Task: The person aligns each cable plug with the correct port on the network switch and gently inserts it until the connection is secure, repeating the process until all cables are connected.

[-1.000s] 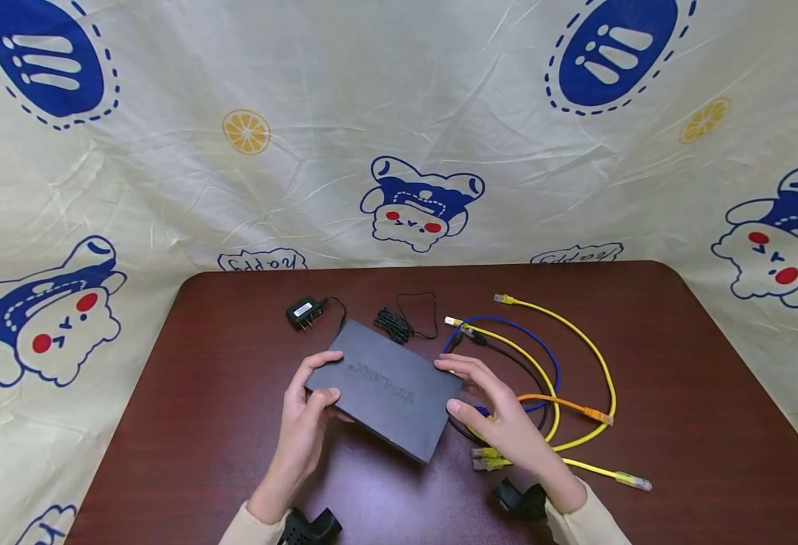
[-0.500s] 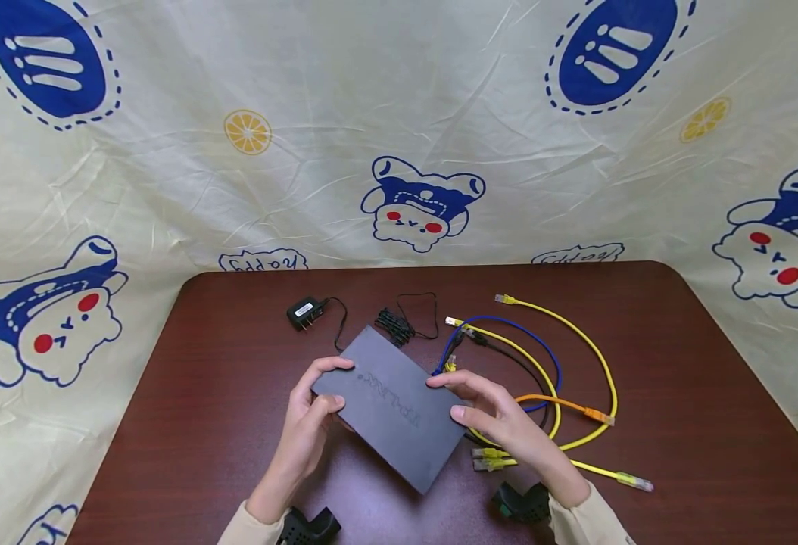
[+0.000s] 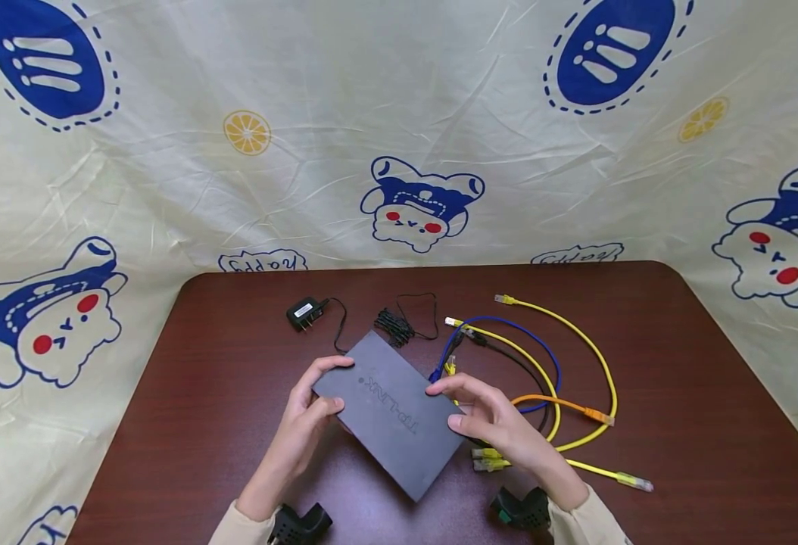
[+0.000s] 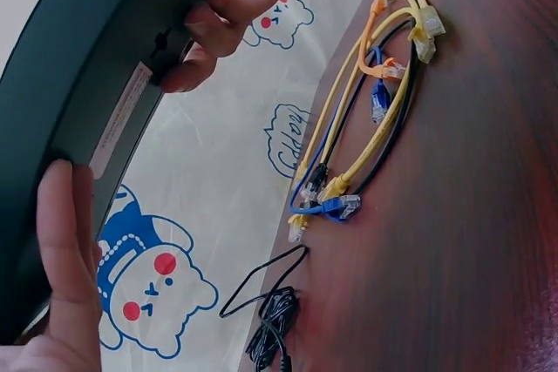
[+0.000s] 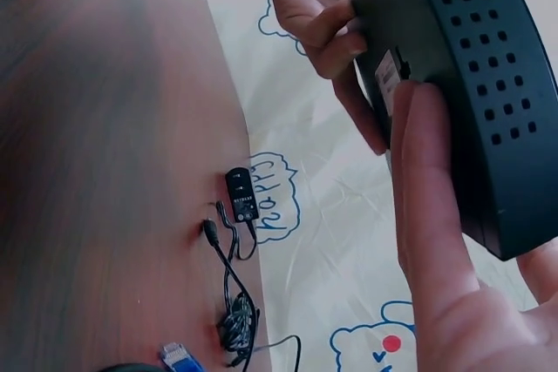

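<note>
A dark grey network switch (image 3: pixel 399 416) with raised TP-LINK lettering is held over the table, turned at an angle. My left hand (image 3: pixel 302 424) grips its left corner, thumb on top and other fingers underneath. At the right corner my right hand (image 3: pixel 504 424) holds it, with thumb and index finger on the top face. The left wrist view shows its underside with a white label (image 4: pixel 122 119) and fingers of both hands against it. Rows of square vent holes (image 5: pixel 479 50) run along one side in the right wrist view.
Behind the switch lie a black power adapter (image 3: pixel 303 312) and its bundled cord (image 3: pixel 394 327). To the right spread several network cables: yellow (image 3: pixel 606 363), blue (image 3: pixel 552 352), orange (image 3: pixel 559 400) and black (image 4: pixel 405 115). A printed cloth (image 3: pixel 303 189) hangs behind the table (image 3: pixel 201 424).
The switch has turned clockwise in the head view, its near corner coming closer to me. My right hand has shifted slightly nearer with it; both hands keep their hold.
</note>
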Motion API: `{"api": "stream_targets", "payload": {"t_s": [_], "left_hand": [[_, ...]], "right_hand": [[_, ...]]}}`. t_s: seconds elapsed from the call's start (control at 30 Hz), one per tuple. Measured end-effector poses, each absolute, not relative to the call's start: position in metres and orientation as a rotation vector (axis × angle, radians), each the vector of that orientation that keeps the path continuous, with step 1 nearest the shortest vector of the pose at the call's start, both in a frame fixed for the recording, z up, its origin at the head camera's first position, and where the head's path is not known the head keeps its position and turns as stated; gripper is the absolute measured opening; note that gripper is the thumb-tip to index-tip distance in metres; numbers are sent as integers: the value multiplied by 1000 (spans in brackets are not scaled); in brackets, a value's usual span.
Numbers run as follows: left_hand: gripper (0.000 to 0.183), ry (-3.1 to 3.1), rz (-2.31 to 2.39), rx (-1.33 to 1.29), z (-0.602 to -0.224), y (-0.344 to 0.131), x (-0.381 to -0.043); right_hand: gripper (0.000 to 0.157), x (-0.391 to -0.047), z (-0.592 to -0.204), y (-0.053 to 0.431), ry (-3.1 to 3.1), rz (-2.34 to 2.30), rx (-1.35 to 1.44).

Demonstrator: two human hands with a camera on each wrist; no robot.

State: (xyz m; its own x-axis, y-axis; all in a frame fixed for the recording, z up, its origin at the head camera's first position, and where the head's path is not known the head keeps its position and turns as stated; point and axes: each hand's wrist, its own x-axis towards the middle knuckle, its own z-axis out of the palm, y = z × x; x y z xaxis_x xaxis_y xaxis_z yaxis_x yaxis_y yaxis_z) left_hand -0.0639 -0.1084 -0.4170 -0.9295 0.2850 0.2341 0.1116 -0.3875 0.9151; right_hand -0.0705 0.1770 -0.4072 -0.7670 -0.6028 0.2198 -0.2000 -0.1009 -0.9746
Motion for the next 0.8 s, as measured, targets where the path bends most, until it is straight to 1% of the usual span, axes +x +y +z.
{"api": "stream_targets", "payload": {"t_s": [0.23,0.43,0.8], "left_hand": [[45,1759,2497,417,-417,-107,-61],[50,1838,2494,292,-416,-102,-58],[59,1927,2351,282,-414,-86,-46]], "right_hand": [[35,-68,-409,172,1832,-1989,-837],[35,-66,-411,166,1828,-2070,-829],[37,-61,-416,151,1837,-2170,-767]]}}
